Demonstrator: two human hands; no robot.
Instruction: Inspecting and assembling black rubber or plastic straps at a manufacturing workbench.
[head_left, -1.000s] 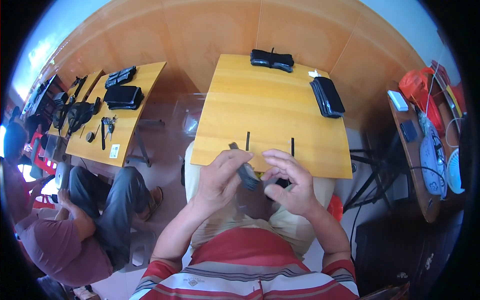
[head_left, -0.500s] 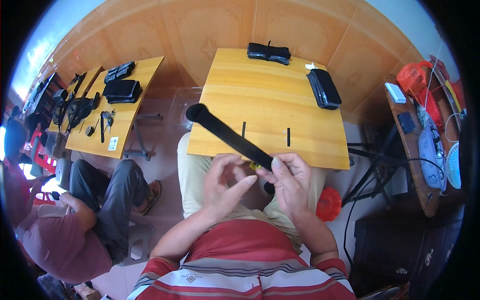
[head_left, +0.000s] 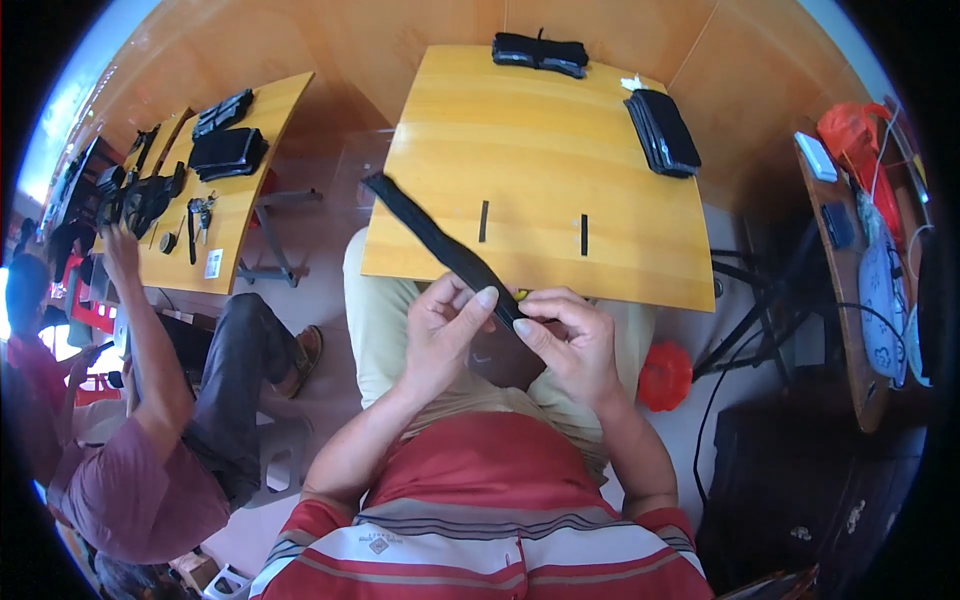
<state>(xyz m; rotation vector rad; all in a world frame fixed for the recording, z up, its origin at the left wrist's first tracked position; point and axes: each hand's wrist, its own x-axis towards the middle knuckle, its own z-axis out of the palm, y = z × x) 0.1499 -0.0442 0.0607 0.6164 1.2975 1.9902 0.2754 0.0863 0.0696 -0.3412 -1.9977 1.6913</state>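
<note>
Since half a second ago, both hands sit a little lower over the lap. The left hand (head_left: 445,335) and right hand (head_left: 570,340) pinch the near end of a black strap (head_left: 440,245) between thumbs and fingertips. Its long axis runs up and leftward across the wooden table's (head_left: 620,260) near left corner.

Small assembly workshop: rows of wooden worktables (head_left: 540,150) with stacked black parts (head_left: 662,130).

Both hands pinch one long black strap (head_left: 440,245) just below the yellow surface (head_left: 545,150); left hand (head_left: 445,335) and right hand (head_left: 570,345) grip its near end; two short black strips (head_left: 483,221) lie on the surface beyond.
</note>
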